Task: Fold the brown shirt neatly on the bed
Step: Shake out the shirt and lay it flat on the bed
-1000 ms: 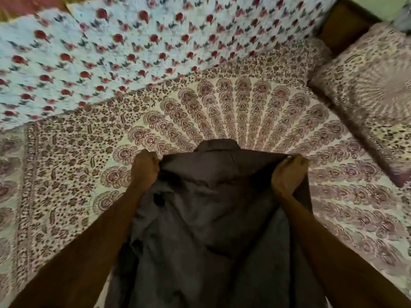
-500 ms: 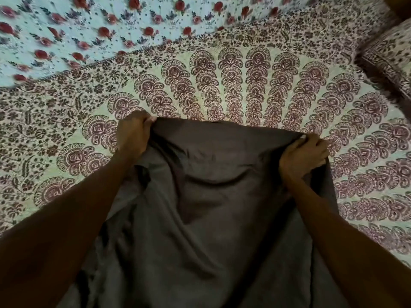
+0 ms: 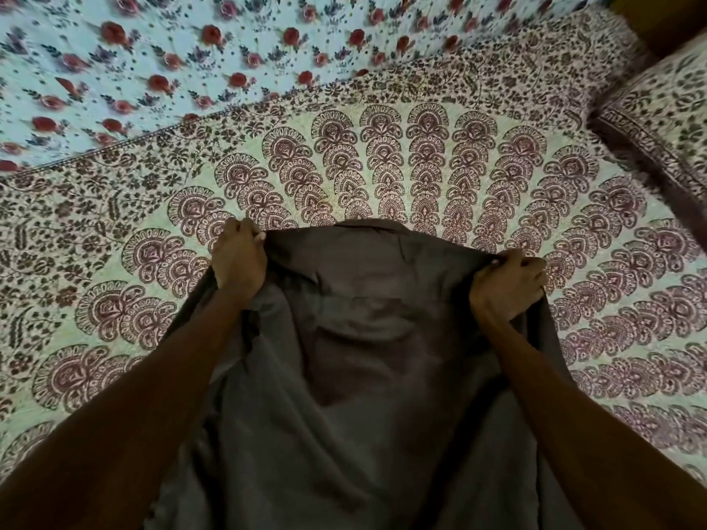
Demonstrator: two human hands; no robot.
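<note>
The left grip [image 3: 239,258] was curled tight round a bunch of cloth at one shoulder of the brown shirt [image 3: 363,376], and the right grip [image 3: 507,286] was closed the same way on the opposite shoulder, fingers wrapped over the top edge. Between them the cloth ran in a slack line, with the collar [image 3: 367,225] peeking out just beyond it and appearing to rest on the bed [image 3: 421,166]. From the two grips the body of the shirt hung back toward the person in loose, deep creases – its lower part ran out of view at the bottom, so where the hem and sleeves lay could not be told. By the look of it the task was at its very start: the shirt was held up by the shoulders over the patterned bedspread, not yet spread flat, and no fold showed in it. Laying it down smooth, turning in the sleeves and sides and doubling it up all seemed left to do. A rose-printed sheet [image 3: 191,51] lay along the far side, a pillow [image 3: 665,120] at the right.
</note>
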